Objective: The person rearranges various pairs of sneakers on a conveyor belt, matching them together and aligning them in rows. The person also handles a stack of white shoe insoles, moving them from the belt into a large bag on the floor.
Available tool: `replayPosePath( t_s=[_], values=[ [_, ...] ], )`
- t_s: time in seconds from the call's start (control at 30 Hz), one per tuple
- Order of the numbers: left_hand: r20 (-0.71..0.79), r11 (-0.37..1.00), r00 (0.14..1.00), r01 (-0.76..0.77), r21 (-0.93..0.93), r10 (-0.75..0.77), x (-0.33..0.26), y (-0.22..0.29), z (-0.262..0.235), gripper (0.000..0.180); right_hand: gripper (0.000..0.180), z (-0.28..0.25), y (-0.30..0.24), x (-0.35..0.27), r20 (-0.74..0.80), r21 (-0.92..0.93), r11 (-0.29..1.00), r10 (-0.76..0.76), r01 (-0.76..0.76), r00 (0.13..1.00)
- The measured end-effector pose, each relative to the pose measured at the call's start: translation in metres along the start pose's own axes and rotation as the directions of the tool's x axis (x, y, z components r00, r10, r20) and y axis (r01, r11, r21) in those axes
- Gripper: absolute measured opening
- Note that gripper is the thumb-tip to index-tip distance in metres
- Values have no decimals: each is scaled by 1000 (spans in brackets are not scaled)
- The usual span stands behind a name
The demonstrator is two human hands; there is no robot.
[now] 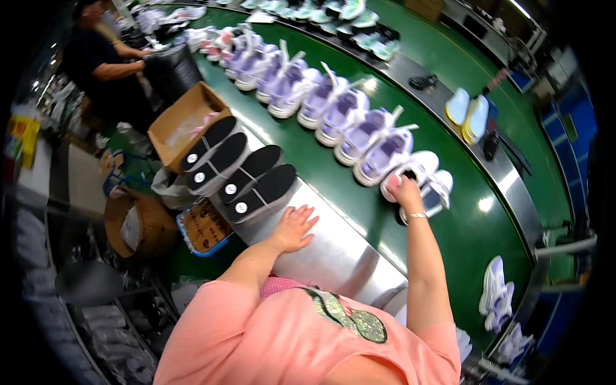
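The white fabric shoe with a pink inner patch [424,162] lay on the glossy green belt [468,215], its long axis running away rightward, toe beyond the fingers. The right hand [407,191], the nearer, had bent fingers at its opening; their grip could not be told. The left hand [296,228], spread and holding nothing, was over the silver metal ledge [343,234].

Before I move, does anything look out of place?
Possibly: one lavender-and-white pair lies on the green surface, beyond the right hand, apart from the shoe row and angled differently. No spill shows.
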State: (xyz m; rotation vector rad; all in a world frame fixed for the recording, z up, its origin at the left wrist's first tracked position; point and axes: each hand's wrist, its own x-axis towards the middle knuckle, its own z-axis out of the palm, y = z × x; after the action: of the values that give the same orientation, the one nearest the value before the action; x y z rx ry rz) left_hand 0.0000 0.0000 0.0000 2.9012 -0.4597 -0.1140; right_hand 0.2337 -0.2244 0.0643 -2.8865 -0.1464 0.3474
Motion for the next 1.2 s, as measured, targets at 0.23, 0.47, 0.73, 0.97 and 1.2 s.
replayPosePath(
  t_s=[0.23, 0.47, 0.73, 0.97, 1.2],
  values=[
    [-224, 998, 975, -6, -62, -8, 29, 14, -12, 45, 42, -15, 52, -19, -25, -76, 996, 50, -52, 998],
    [-530, 963, 810, 150, -225, -250, 154, -48, -82, 37, 41, -31, 211, -69, -201, -113, 993, 12, -36, 979],
    [-150, 802, 791, 597, -24, -593, 272, -114, -119, 61, 41, -25, 281, -119, -207, -78, 996, 14, -30, 978],
    [51, 834, 836, 536, 132, -546, 305, -123, -93, 21, 35, -21, 285, -118, -231, -104, 995, -22, -2, 973],
    [119, 909, 926, 374, -186, -357, 313, 5, -61, 19, 36, -27, 278, -111, -255, -58, 998, -23, 8, 967]
  ],
)
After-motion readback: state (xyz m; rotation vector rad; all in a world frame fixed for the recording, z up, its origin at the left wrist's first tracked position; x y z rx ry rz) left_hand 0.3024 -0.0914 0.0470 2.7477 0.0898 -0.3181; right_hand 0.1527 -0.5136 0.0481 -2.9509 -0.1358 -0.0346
